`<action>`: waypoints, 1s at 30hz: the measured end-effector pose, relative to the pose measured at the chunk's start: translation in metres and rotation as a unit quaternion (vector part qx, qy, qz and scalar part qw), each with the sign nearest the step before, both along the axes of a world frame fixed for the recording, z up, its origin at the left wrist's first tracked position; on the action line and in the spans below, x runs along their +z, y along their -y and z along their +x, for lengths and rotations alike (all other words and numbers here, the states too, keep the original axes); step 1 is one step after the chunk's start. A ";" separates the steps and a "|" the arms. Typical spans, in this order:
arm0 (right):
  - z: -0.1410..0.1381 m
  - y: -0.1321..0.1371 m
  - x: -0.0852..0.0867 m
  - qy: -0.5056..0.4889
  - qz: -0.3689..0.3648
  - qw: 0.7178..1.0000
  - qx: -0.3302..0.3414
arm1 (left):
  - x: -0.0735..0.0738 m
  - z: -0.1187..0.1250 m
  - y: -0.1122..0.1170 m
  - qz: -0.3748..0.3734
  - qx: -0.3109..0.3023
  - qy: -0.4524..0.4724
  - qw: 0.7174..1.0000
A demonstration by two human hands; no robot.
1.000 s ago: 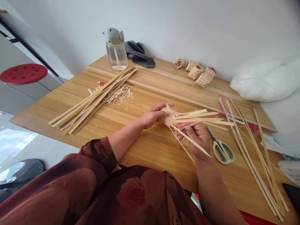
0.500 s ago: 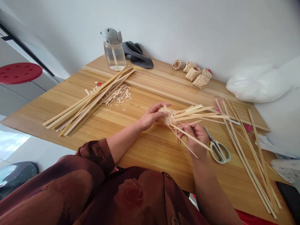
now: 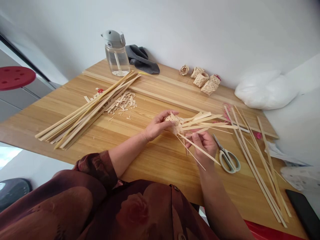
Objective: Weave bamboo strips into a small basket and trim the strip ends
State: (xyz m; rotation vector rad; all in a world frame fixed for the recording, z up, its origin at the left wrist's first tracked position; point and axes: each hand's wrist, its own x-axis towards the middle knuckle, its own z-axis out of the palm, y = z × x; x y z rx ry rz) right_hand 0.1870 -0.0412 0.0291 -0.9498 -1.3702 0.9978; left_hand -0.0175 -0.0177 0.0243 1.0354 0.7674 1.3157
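is a small woven piece [image 3: 178, 126], pale straw in colour, plaited close in a criss-cross pattern. bristles at the right with loose strips [image 3: 208, 125], flat and narrow, some fanned rightward, others slanting down to the right, several cut to slanted points. is held over the tabletop [image 3: 152, 160], gripped at the woven end by the left hand [image 3: 156, 127], with one strip pinched in the right hand [image 3: 206, 145].

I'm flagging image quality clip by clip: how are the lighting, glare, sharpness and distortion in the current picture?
Head view: soft, fairly even light, faint shadows on the table; bright glare on the floor at the left edge; wide-angle stretch toward the borders, where the red stool is cut off; the woven piece is readable, its fine detail slightly soft.
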 end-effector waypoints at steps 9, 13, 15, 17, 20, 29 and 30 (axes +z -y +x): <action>-0.005 0.001 0.000 0.011 -0.005 0.999 -0.043 | -0.002 0.004 0.001 -0.028 0.018 0.015 0.999; -0.008 0.003 0.004 0.004 -0.027 0.998 -0.048 | -0.003 0.006 0.000 -0.030 0.028 0.015 0.999; -0.009 0.004 0.005 0.010 -0.034 0.998 -0.049 | -0.004 0.006 0.000 -0.033 0.032 0.016 0.999; -0.009 0.005 0.006 0.019 -0.034 0.998 -0.051 | -0.005 0.007 0.000 -0.040 0.034 0.024 0.998; -0.009 0.006 0.006 0.025 -0.029 0.998 -0.053 | -0.005 0.007 0.000 -0.047 0.036 0.035 0.998; -0.003 0.001 -0.001 0.051 -0.019 0.998 -0.034 | -0.005 0.005 0.000 -0.017 0.022 0.017 0.999; -0.003 0.001 -0.001 0.055 -0.015 0.998 -0.029 | -0.005 0.005 0.000 -0.012 0.023 0.013 1.000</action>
